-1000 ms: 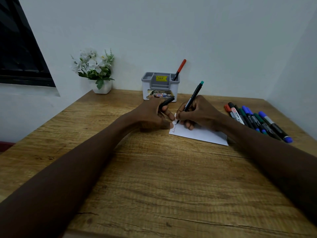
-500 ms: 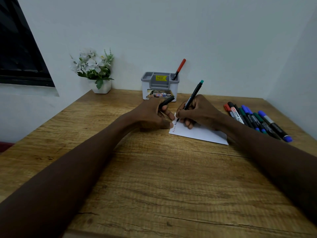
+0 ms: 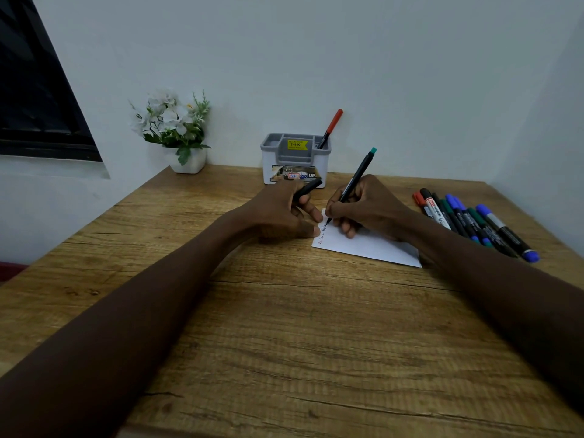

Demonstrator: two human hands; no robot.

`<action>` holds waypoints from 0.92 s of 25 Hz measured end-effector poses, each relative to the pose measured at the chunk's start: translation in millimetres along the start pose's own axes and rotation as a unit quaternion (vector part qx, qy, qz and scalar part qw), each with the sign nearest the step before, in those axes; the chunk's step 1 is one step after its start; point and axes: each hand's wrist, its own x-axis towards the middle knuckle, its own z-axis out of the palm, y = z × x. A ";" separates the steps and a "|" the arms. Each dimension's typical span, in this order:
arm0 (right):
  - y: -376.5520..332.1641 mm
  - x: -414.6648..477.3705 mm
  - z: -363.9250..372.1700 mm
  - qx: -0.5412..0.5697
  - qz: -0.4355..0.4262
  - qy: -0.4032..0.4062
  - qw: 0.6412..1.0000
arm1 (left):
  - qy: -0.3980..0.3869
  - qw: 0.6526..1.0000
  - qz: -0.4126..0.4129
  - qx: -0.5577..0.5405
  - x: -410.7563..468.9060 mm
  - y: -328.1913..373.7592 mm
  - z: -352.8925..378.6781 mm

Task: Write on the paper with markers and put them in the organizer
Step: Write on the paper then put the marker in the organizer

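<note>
My right hand (image 3: 368,206) grips a thin black marker with a teal end (image 3: 358,177), its tip touching the white paper (image 3: 369,246) near its left edge, where some handwriting shows. My left hand (image 3: 284,213) rests at the paper's left edge and holds a black marker cap (image 3: 308,189) between its fingers. The grey and white organizer (image 3: 295,158) stands at the back of the desk with one red-capped marker (image 3: 330,128) upright in it. Several more markers (image 3: 474,224) lie in a row on the desk to the right.
A small white pot of artificial flowers (image 3: 177,134) sits at the back left corner of the wooden desk (image 3: 284,327). White walls close in behind and to the right. A dark window (image 3: 34,90) is at the left.
The marker tip has crept slightly along the paper's left edge as the writing grew. Both hands otherwise stay where they were.
</note>
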 end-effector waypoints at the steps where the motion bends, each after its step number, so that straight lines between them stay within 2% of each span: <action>1: 0.0 0.1 0.4 -0.001 0.001 0.001 1.000 | 0.001 1.000 0.000 0.000 0.0 -0.6 0.1; 13: 3.7 3.5 1.7 -0.017 -0.005 0.024 1.000 | 0.000 1.000 -0.006 -0.008 1.5 -2.2 0.4; 23: 5.9 6.0 2.6 0.010 0.015 0.030 0.999 | 0.002 1.000 0.006 -0.006 0.3 -2.4 -0.5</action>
